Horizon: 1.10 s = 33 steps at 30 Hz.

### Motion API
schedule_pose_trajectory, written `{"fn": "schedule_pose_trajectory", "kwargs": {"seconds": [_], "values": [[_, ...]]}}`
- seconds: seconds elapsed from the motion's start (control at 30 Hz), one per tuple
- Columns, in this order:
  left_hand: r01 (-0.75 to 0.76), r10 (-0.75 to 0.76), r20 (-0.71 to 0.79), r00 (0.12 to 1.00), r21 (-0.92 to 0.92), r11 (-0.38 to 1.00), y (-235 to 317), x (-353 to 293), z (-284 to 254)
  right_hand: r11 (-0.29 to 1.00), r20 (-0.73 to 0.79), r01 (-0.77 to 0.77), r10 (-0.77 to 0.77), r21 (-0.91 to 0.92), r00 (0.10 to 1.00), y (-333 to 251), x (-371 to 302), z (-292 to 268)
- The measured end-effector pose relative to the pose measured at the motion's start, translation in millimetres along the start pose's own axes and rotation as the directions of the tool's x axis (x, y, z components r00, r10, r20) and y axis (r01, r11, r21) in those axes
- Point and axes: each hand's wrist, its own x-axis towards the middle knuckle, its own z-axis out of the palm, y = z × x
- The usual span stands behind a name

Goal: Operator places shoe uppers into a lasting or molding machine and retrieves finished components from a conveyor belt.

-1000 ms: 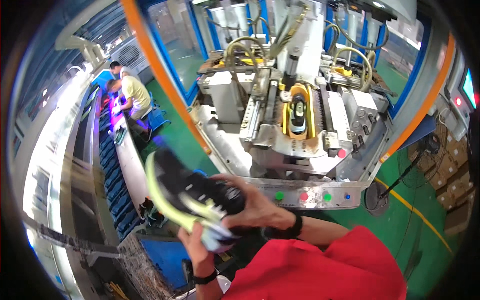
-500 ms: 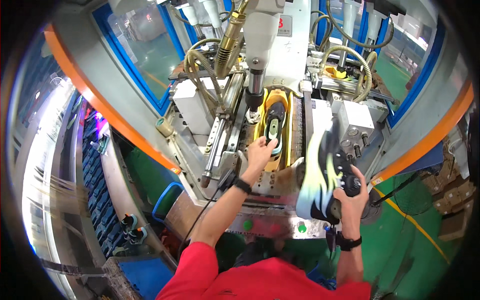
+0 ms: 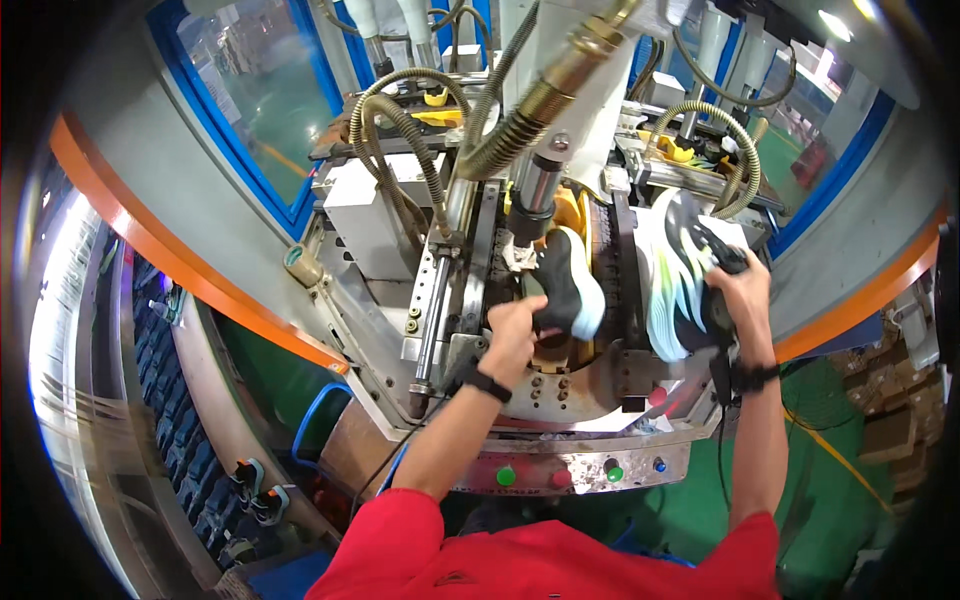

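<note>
My left hand (image 3: 513, 338) is closed on the heel end of a black sneaker (image 3: 562, 275) with a pale blue and white sole. That shoe is tipped on its side above the yellow mould pads (image 3: 570, 210) of the press, its sole facing right. Over its left side stands the press's vertical metal rod (image 3: 537, 190). Farther right, my right hand (image 3: 745, 290) grips a second sneaker (image 3: 672, 275), black with a wavy white, yellow-green and light blue sole. This one is held toe up, clear of the mould, in front of the white block on the machine's right.
Ribbed hoses (image 3: 520, 120) and a slide cylinder (image 3: 432, 320) stand left of the mould. Along the front runs a panel with green and red buttons (image 3: 506, 476). Orange-edged guards (image 3: 200, 280) flank both sides. A rack of shoes (image 3: 190, 400) is at far left, cartons (image 3: 890, 400) at far right.
The sneaker in the mould has been lifted and rolled onto its side by my left hand. My right hand has moved up and right with the other sneaker. The view has shifted slightly.
</note>
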Motion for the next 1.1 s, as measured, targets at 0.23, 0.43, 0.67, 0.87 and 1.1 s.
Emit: {"fn": "schedule_pose_trajectory", "kwargs": {"seconds": [0.23, 0.43, 0.67, 0.87, 1.1], "values": [[0.117, -0.117, 0.005, 0.993, 0.032, 0.993, 12, -180, -103, 0.927, 0.388, -0.011, 0.168, -0.375, 0.906, -37, 81, 143], [-0.106, 0.107, -0.127, 0.986, 0.014, 0.994, 30, -287, -178, 0.871, 0.32, 0.069, 0.104, -0.487, 0.942, -36, 40, 256], [-0.483, 0.423, -0.445, 0.789, -0.026, 0.875, 0, -348, -207, 0.863, 0.167, 0.239, -0.183, -0.445, 0.969, 13, 3, 311], [-0.486, 0.36, -0.632, 0.686, -0.029, 0.874, -51, -371, -202, 0.786, 0.049, 0.614, -0.617, 0.064, 0.785, -31, -130, 214], [-0.373, 0.21, -0.688, 0.694, -0.094, 0.923, -81, -382, -175, 0.817, 0.609, 0.481, -0.565, 0.319, 0.556, 45, -352, 219]]}}
